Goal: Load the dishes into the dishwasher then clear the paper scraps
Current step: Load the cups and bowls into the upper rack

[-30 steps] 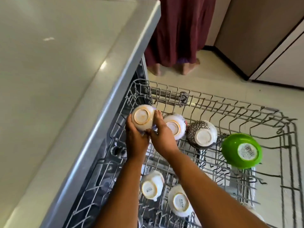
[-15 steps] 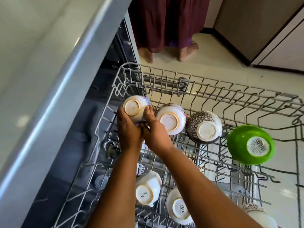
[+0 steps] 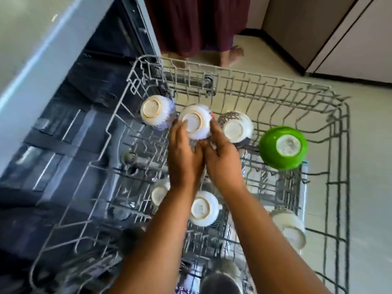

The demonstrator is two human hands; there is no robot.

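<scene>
- Dishwasher rack point(image 3: 191, 81) is pulled out; the green bowl point(image 3: 283, 147) sits upside down near its right side and is my landmark.
- Green bowl has a white sticker on its base, print too blurred to read.
- Patterned bowl point(image 3: 236, 127) is just left of the green bowl, upside down, with a dark pattern on the wall and a plain white base.
- Gold-ringed white bowl point(image 3: 196, 122) is 2 places left of the green bowl, upside down in the rack, between my 2 hands.
- My left hand point(image 3: 184, 153) has its fingers straight, the tips resting on that bowl's base and left edge, not curled round it.
- My right hand point(image 3: 222, 158) has its index finger against the bowl's right side, between it and the patterned bowl. The other fingers are blurred, so I can't tell if it is grasping.
- Blue-tinted bowl point(image 3: 156, 112) is 3 places left of the green bowl, upside down, with no hand on it.
- White cup point(image 3: 203, 209) is nearer me and left of the green bowl, bottom up between my forearms, with an unreadable mark on its base.
- Second cup point(image 3: 159, 193) is further left of the green bowl, partly hidden by my left wrist.
- Cream bowl point(image 3: 290, 230) is nearer me than the green bowl, upside down and tilted.
- Countertop point(image 3: 31, 49) is far left of the green bowl.
- Another person's maroon skirt point(image 3: 197, 24) and bare feet are beyond the rack, up and left of the green bowl.
</scene>
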